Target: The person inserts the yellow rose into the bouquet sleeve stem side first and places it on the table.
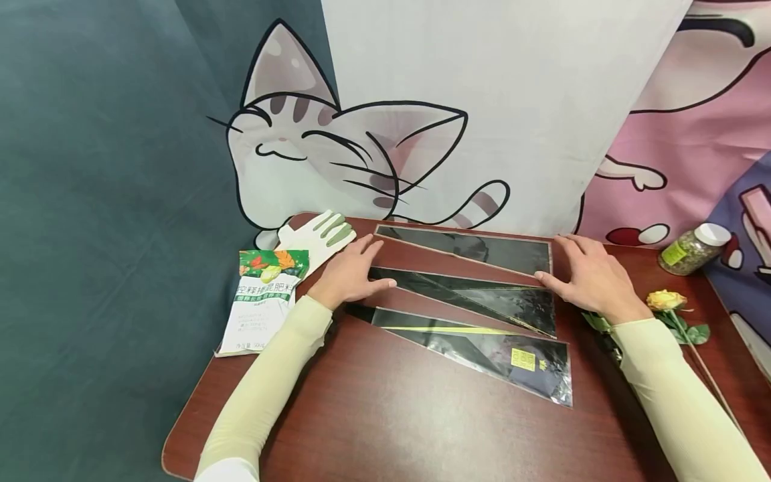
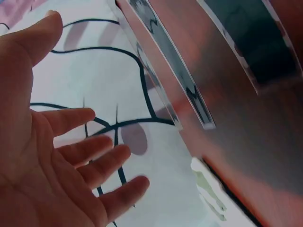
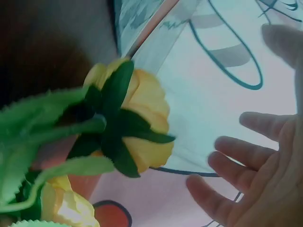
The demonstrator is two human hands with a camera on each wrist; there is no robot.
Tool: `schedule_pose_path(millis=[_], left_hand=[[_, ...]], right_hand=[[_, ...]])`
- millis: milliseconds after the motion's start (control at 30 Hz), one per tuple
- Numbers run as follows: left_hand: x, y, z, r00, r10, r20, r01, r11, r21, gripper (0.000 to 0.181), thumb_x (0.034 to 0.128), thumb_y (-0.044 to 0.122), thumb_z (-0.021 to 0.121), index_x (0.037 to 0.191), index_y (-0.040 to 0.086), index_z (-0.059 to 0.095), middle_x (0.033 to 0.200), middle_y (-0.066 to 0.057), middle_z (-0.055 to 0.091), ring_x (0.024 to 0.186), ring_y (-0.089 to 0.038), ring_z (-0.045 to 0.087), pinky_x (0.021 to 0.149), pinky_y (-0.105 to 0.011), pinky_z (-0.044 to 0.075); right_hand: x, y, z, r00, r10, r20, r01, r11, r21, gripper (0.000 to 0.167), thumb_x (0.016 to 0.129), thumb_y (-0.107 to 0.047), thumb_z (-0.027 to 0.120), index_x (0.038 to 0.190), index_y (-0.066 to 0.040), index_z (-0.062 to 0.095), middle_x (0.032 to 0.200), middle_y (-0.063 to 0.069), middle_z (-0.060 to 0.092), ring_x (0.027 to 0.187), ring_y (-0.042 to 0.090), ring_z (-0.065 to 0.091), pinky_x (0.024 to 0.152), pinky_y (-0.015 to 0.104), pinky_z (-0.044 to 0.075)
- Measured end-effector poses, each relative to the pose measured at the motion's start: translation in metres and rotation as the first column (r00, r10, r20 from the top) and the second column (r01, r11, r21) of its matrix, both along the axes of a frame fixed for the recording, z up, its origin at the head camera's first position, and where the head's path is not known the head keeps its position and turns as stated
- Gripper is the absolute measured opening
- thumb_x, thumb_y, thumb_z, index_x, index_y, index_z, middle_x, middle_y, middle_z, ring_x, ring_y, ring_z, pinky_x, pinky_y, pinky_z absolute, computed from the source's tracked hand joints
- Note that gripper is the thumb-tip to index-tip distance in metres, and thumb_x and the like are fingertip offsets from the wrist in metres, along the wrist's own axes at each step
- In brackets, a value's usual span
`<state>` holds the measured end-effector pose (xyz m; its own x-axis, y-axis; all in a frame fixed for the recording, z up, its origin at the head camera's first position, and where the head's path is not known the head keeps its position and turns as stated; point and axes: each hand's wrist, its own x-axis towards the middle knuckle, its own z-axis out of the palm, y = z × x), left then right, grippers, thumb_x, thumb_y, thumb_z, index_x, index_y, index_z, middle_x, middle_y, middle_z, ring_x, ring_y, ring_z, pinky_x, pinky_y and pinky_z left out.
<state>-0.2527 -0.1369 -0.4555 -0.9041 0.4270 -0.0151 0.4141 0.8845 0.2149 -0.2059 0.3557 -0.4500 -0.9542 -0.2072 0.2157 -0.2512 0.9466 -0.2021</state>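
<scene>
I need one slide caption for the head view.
Left hand and right hand near opposite ends of three dark packets on a table.

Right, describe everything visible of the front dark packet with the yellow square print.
The front dark packet is long and flat, wider at its right end, with pale edges and a glossy surface that looks like plastic film. A yellow stripe runs along its upper part; a yellow square print and a smaller yellow mark sit near the right end. It lies on the reddish-brown table, slightly aslant. Neither the left hand nor the right hand touches it.
</scene>
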Motion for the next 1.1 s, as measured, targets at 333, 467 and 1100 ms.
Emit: schedule_pose_path(millis=[333,467,1100], left_hand=[[0.019,0.021,-0.001,0.995,-0.098,0.036,0.096,0.994,0.059,0.087,0.0954,0.066,0.068,0.163,0.017,0.042,0.167,-0.013,0.04,0.153,-0.032,0.042,0.116,-0.053,0.05],[0.025,0.031,-0.003,0.989,-0.144,0.044,0.14,0.986,0.091,0.081,0.0974,0.063,0.067,0.161,0.018,0.045,0.163,-0.01,0.045,0.149,-0.028,0.048,0.113,-0.052,0.053],[0.049,0.075,-0.012,0.919,-0.379,0.111,0.35,0.911,0.22,0.057,0.0978,0.042,0.077,0.146,0.015,0.063,0.138,-0.006,0.065,0.12,-0.021,0.066,0.1,-0.037,0.057]], right_hand=[[0.026,-0.006,0.004,0.997,0.028,0.073,-0.016,0.986,-0.165,0.079,0.095,-0.047,0.077,0.152,0.0,0.048,0.149,0.03,0.053,0.136,0.049,0.047,0.111,0.071,0.037],[0.037,-0.012,0.006,0.997,0.033,0.07,-0.019,0.982,-0.186,0.076,0.095,-0.042,0.079,0.152,-0.001,0.05,0.146,0.028,0.056,0.128,0.047,0.054,0.107,0.072,0.042],[0.082,-0.013,-0.01,0.996,0.084,0.011,-0.079,0.974,-0.214,0.051,0.092,-0.03,0.084,0.132,-0.006,0.066,0.113,0.015,0.076,0.09,0.03,0.073,0.071,0.035,0.059]])
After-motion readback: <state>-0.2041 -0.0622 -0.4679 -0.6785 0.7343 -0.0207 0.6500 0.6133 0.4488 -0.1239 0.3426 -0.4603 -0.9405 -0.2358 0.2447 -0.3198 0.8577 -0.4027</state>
